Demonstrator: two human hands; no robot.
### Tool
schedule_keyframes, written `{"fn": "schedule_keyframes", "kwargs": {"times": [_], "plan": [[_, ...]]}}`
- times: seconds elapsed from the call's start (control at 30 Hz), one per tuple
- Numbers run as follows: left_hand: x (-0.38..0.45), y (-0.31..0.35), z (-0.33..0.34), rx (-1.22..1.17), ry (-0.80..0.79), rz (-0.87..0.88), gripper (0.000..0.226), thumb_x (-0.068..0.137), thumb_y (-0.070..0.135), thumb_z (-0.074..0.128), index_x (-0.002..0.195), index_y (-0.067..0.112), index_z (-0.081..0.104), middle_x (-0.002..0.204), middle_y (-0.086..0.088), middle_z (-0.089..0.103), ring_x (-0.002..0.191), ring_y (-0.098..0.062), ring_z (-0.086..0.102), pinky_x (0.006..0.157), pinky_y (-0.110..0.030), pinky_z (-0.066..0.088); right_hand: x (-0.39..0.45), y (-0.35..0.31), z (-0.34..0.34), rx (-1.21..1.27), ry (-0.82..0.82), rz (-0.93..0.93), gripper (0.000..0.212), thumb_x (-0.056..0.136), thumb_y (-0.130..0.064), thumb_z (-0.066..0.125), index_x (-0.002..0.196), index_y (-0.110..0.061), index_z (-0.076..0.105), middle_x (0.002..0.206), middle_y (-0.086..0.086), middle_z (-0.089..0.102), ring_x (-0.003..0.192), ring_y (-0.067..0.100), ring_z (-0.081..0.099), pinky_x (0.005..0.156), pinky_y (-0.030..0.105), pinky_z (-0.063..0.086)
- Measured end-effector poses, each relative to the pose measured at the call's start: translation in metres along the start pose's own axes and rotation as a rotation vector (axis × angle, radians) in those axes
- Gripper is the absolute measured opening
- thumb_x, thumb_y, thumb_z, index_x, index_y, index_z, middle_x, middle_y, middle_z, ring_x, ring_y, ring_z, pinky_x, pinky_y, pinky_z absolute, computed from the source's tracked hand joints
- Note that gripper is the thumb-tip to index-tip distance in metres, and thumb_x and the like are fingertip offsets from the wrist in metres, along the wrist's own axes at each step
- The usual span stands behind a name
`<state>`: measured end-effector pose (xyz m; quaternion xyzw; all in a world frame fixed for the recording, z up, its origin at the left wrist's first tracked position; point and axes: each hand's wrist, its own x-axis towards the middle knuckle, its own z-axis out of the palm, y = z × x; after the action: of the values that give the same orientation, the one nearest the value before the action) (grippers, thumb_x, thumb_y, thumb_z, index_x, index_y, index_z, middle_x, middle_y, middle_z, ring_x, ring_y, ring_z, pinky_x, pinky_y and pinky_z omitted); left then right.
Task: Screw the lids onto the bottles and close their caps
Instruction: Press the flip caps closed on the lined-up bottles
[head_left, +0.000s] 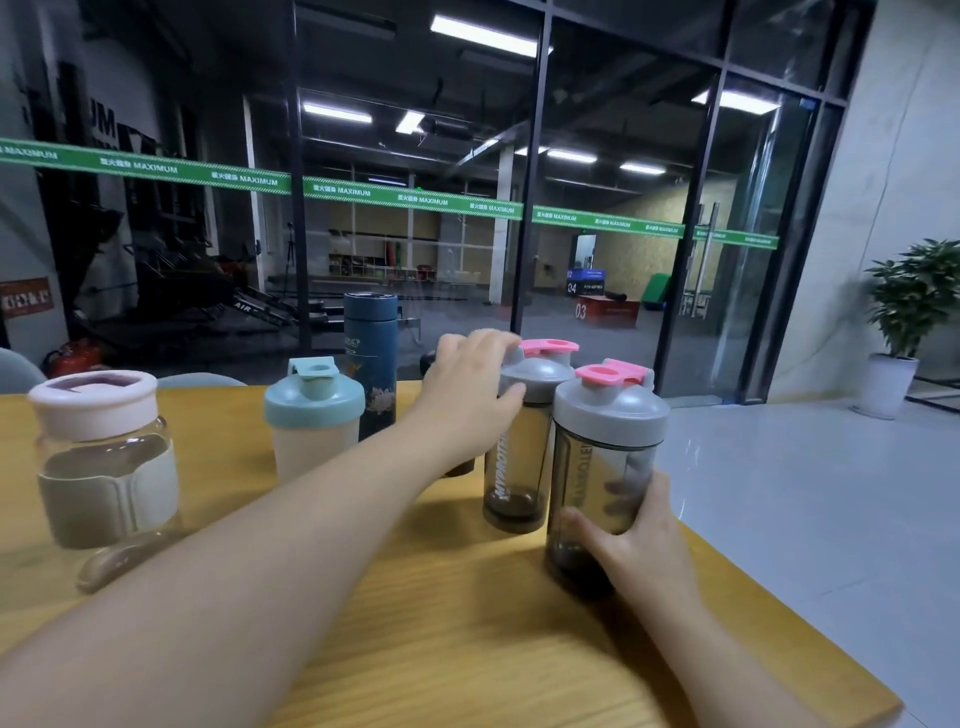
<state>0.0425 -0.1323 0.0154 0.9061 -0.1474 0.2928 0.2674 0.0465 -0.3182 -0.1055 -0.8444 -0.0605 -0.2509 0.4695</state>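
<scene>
Two smoky grey shaker bottles with grey lids and pink caps stand side by side on the wooden table. My right hand grips the lower body of the near shaker. My left hand reaches across and rests against the lid and upper side of the far shaker, thumb touching the lid; something dark stands hidden behind it. Further left stand a cream shaker with a teal lid, a dark blue tumbler and a clear jar with a pink lid.
The table's right edge runs just beside the near shaker, with grey floor beyond it. A glass wall stands behind the table. A potted plant sits at the far right. A small clear object lies in front of the jar.
</scene>
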Motion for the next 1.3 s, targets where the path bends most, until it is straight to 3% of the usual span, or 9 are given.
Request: {"fn": "schedule_keyframes", "kwargs": {"times": [0.13,0.3,0.43,0.57,0.67,0.77,0.9,1.0,1.3], "plan": [[0.018,0.013,0.007,0.007,-0.060,-0.001,0.049,0.099,0.019,0.040,0.146,0.027,0.027,0.143,-0.003,0.038,0.133,-0.021,0.024,0.102,-0.038,0.030,0.000,0.003,-0.001,0.061,-0.034,-0.022,0.055,0.067,-0.059,0.053,0.111,-0.030,0.040,0.104,-0.008,0.055,0.096,0.012,0.053,0.073,0.025,0.037],[0.025,0.011,0.013,-0.020,-0.157,-0.089,0.048,0.102,0.027,0.031,0.147,0.040,0.023,0.131,-0.007,0.030,0.108,-0.025,0.038,0.093,-0.034,0.033,-0.001,0.006,-0.001,0.106,-0.058,-0.065,0.072,0.058,-0.072,0.045,0.120,-0.035,0.044,0.104,-0.007,0.055,0.097,0.005,0.051,0.075,0.016,0.037],[0.023,0.004,0.017,-0.046,-0.161,-0.101,0.048,0.102,0.027,0.032,0.147,0.039,0.023,0.136,-0.008,0.030,0.119,-0.027,0.037,0.097,-0.039,0.035,-0.002,0.001,-0.001,0.139,-0.074,-0.070,0.075,0.053,-0.071,0.049,0.116,-0.030,0.047,0.101,-0.010,0.055,0.094,-0.008,0.049,0.072,0.009,0.036],[0.020,0.001,0.014,-0.105,-0.155,-0.074,0.049,0.102,0.021,0.032,0.149,0.033,0.022,0.145,-0.006,0.031,0.130,-0.021,0.030,0.100,-0.034,0.032,-0.003,0.000,-0.001,0.193,-0.119,-0.068,0.074,0.051,-0.071,0.054,0.114,-0.033,0.045,0.104,-0.012,0.055,0.098,-0.008,0.049,0.074,0.009,0.036],[0.018,0.000,0.009,-0.129,-0.143,-0.035,0.048,0.103,0.019,0.031,0.150,0.026,0.022,0.150,0.002,0.033,0.139,-0.017,0.014,0.109,-0.036,0.021,-0.003,0.001,0.001,0.220,-0.162,-0.081,0.092,0.041,-0.088,0.055,0.115,-0.034,0.044,0.106,-0.014,0.056,0.102,-0.006,0.051,0.077,0.009,0.038],[0.020,-0.005,0.006,-0.136,-0.122,-0.038,0.046,0.103,0.023,0.031,0.149,0.028,0.025,0.150,0.003,0.034,0.141,-0.020,0.014,0.111,-0.039,0.018,-0.003,-0.001,0.001,0.241,-0.204,-0.095,0.093,0.037,-0.096,0.049,0.110,-0.039,0.044,0.106,-0.018,0.056,0.096,-0.014,0.051,0.074,0.006,0.038],[0.022,-0.008,0.004,-0.116,-0.176,-0.016,0.046,0.101,0.037,0.032,0.147,0.040,0.025,0.144,0.001,0.034,0.137,-0.026,0.019,0.109,-0.042,0.020,-0.007,-0.006,0.000,0.253,-0.250,-0.137,0.087,0.043,-0.088,0.058,0.111,-0.034,0.046,0.104,-0.019,0.059,0.091,-0.012,0.054,0.072,0.006,0.039],[0.024,-0.007,0.005,-0.078,-0.210,-0.046,0.047,0.096,0.054,0.030,0.143,0.050,0.025,0.130,0.004,0.030,0.124,-0.022,0.025,0.104,-0.037,0.023,-0.009,-0.007,-0.001,0.274,-0.288,-0.132,0.071,0.052,-0.065,0.067,0.112,-0.034,0.047,0.107,-0.017,0.060,0.098,-0.008,0.055,0.075,0.006,0.039],[0.034,0.002,0.008,-0.127,-0.182,-0.100,0.032,0.087,0.058,0.050,0.115,0.041,0.053,0.116,0.003,0.032,0.110,-0.016,0.024,0.091,-0.032,0.026,-0.011,-0.005,-0.004,0.289,-0.253,-0.108,0.066,0.050,-0.060,0.069,0.105,-0.033,0.048,0.098,-0.017,0.061,0.089,-0.006,0.056,0.071,0.007,0.041]]}}
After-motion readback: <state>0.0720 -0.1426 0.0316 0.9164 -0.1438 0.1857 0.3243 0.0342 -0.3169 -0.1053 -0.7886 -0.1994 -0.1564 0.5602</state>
